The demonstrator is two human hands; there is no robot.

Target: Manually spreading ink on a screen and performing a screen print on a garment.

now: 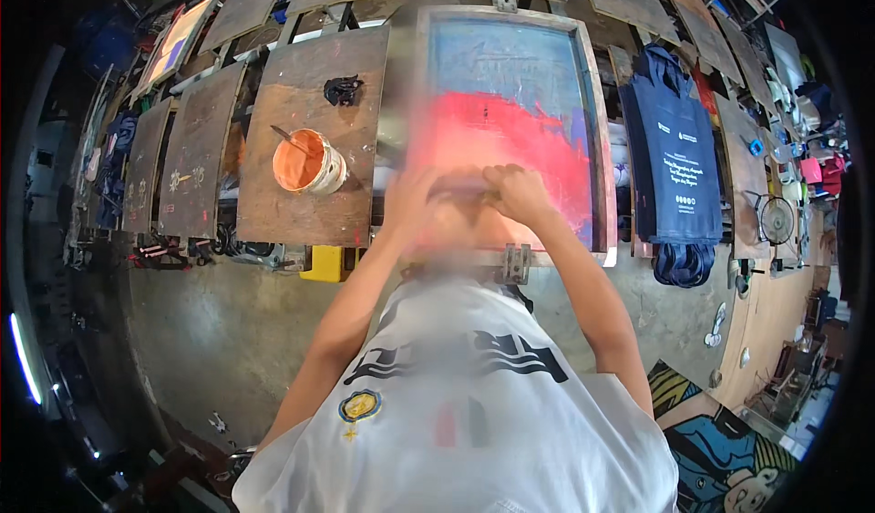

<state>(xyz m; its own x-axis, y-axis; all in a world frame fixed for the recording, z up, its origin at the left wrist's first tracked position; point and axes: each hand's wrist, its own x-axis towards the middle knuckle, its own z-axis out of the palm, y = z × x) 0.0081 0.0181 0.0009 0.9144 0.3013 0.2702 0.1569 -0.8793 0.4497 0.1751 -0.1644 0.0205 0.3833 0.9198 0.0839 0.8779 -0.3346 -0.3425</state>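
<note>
A screen-printing frame (597, 139) with a wooden border lies in front of me, its mesh blue-grey at the far end and wet with pink-red ink (547, 148) over the nearer part. Across the near half of the mesh, my right hand (518, 194) is closed on the right end of a squeegee (458, 188). My left hand (407, 201) grips its left end, partly blurred by a hazy vertical band down the picture. The squeegee's blade is hidden by the blur and my hands.
On the board (264, 212) at left stands a white bucket (333, 171) of orange ink with a stick in it, near a crumpled black rag (343, 91). Right of the frame lie stacked navy tote bags (674, 148). A metal hinge clamp (517, 263) sits at the frame's near edge.
</note>
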